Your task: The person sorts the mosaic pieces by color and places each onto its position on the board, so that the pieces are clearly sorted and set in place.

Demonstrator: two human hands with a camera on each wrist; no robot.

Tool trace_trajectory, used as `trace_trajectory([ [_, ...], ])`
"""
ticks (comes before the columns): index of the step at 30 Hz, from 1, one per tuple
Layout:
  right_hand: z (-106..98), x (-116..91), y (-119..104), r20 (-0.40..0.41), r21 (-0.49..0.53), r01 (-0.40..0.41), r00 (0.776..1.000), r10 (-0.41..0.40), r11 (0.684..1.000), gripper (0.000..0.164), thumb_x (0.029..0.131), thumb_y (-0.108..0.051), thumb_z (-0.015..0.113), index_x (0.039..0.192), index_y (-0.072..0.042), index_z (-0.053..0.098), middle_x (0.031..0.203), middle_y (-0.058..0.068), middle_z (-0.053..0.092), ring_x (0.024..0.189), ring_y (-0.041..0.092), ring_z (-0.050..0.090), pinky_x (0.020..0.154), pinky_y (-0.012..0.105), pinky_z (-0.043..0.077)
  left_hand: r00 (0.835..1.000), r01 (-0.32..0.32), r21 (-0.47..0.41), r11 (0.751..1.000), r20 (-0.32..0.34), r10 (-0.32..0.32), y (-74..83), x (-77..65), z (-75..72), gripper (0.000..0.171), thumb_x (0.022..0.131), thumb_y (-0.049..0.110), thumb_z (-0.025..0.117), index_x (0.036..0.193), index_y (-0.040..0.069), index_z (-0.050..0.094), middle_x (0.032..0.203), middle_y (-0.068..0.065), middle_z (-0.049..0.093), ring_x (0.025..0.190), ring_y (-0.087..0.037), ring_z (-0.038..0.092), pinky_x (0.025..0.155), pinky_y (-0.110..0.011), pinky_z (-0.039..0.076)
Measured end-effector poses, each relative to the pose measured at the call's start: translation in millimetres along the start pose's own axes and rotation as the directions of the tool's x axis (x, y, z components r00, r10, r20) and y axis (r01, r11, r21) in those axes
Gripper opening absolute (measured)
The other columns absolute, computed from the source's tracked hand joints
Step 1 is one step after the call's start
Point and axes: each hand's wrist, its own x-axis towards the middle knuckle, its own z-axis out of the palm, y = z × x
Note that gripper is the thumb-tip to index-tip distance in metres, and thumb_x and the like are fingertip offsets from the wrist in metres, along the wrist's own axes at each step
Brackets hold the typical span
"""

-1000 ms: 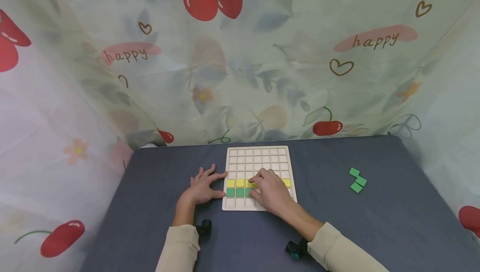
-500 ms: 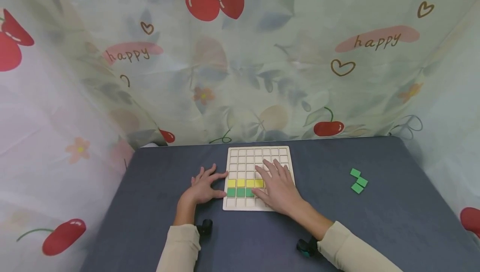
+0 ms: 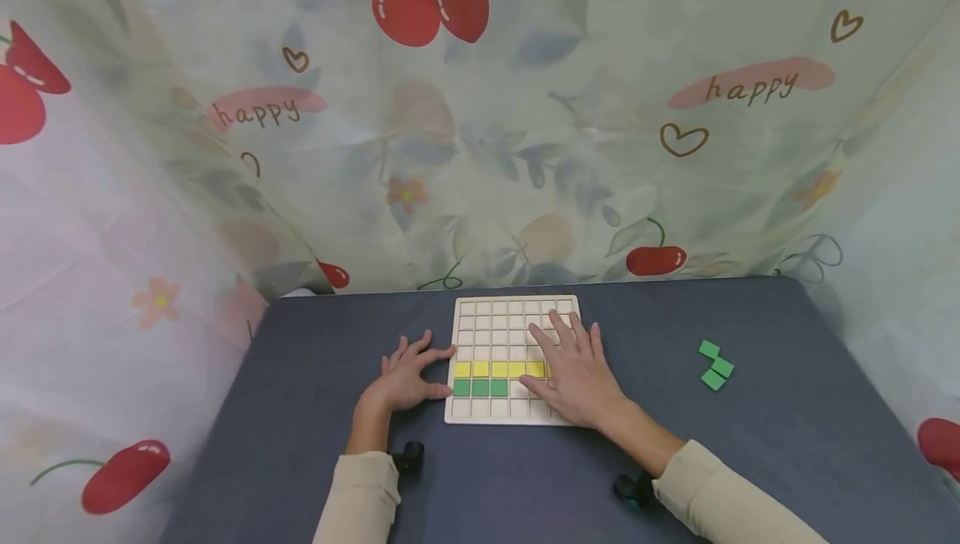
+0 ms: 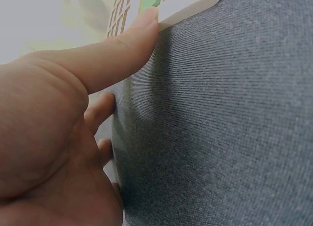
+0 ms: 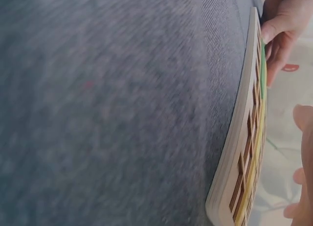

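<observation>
A pale wooden grid board (image 3: 480,412) lies on the dark table, with a row of yellow tiles (image 3: 481,369) and three green tiles (image 3: 480,388) in the row nearer me. My left hand (image 3: 405,377) rests at the board's left edge; in the left wrist view its thumb (image 4: 132,42) touches the rim beside a green tile. Fingers spread and holding nothing, my right hand (image 3: 581,377) hovers over the board's right part, hiding the right end of the yellow row. The right wrist view shows its fingertips (image 5: 304,116) apart from the board.
Three loose green tiles (image 3: 713,380) lie on the dark tablecloth (image 3: 645,336) right of the board. A printed curtain (image 3: 495,152) rises behind the table's back edge and along both sides. Each wrist wears a small black camera (image 3: 411,456).
My right hand has lifted from the yellow row, its fingers spreading, and moved to the right, uncovering more yellow tiles. The left hand stays at the board's edge.
</observation>
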Motion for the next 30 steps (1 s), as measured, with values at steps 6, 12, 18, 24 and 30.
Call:
trace_trajectory([
  [6, -4, -5, 9, -0.004, -0.032, -0.004, 1.000, 0.004, 0.999, 0.084, 0.093, -0.068, 0.057, 0.160, -0.023, 0.036, 0.170, 0.016, 0.023, 0.157, 0.046, 0.018, 0.123, 0.072, 0.015, 1.000, -0.002, -0.004, 1.000, -0.006, 0.002, 1.9, 1.2, 0.4, 0.073, 0.084, 0.038, 0.083, 0.150, 0.035, 0.052, 0.173, -0.007, 0.020, 0.161, -0.042, -0.002, 0.124, -0.070, -0.001],
  [12, -10, -10, 19, -0.009, -0.035, -0.022, 1.000, 0.021, 0.999, 0.082, 0.094, -0.064, 0.059, 0.160, -0.022, 0.036, 0.169, 0.017, 0.023, 0.157, 0.046, 0.017, 0.123, 0.071, 0.014, 1.000, 0.006, -0.001, 1.000, -0.013, -0.006, 3.4, 0.4, 1.0, 0.072, 0.084, 0.036, 0.083, 0.149, 0.033, 0.054, 0.172, -0.008, 0.021, 0.160, -0.043, -0.001, 0.125, -0.070, 0.001],
  [18, -15, -15, 35, -0.016, -0.043, -0.056, 0.998, 0.056, 0.998, 0.083, 0.094, -0.063, 0.060, 0.160, -0.021, 0.035, 0.170, 0.018, 0.022, 0.156, 0.047, 0.017, 0.122, 0.072, 0.013, 1.000, 0.023, 0.025, 0.999, -0.018, -0.022, 5.9, -1.6, -0.2, 0.072, 0.084, 0.036, 0.084, 0.149, 0.033, 0.054, 0.172, -0.009, 0.022, 0.160, -0.043, 0.001, 0.125, -0.069, 0.002],
  [24, -20, -21, 52, -0.015, -0.032, -0.094, 0.996, 0.093, 0.995, 0.083, 0.094, -0.062, 0.060, 0.160, -0.018, 0.036, 0.169, 0.021, 0.022, 0.156, 0.049, 0.016, 0.122, 0.073, 0.012, 0.999, 0.036, 0.045, 0.998, -0.017, -0.036, 7.6, -3.4, -1.9, 0.071, 0.084, 0.036, 0.083, 0.149, 0.033, 0.053, 0.172, -0.009, 0.021, 0.160, -0.043, 0.001, 0.126, -0.068, 0.002],
  [30, -24, -29, 70, -0.018, -0.036, -0.135, 0.991, 0.135, 0.990, 0.083, 0.094, -0.060, 0.061, 0.159, -0.016, 0.036, 0.168, 0.023, 0.023, 0.155, 0.051, 0.016, 0.120, 0.075, 0.011, 0.999, 0.031, 0.042, 0.999, -0.017, -0.030, 8.7, -3.1, -2.8, 0.072, 0.084, 0.035, 0.083, 0.149, 0.033, 0.053, 0.172, -0.009, 0.021, 0.160, -0.043, 0.001, 0.126, -0.068, 0.003],
])
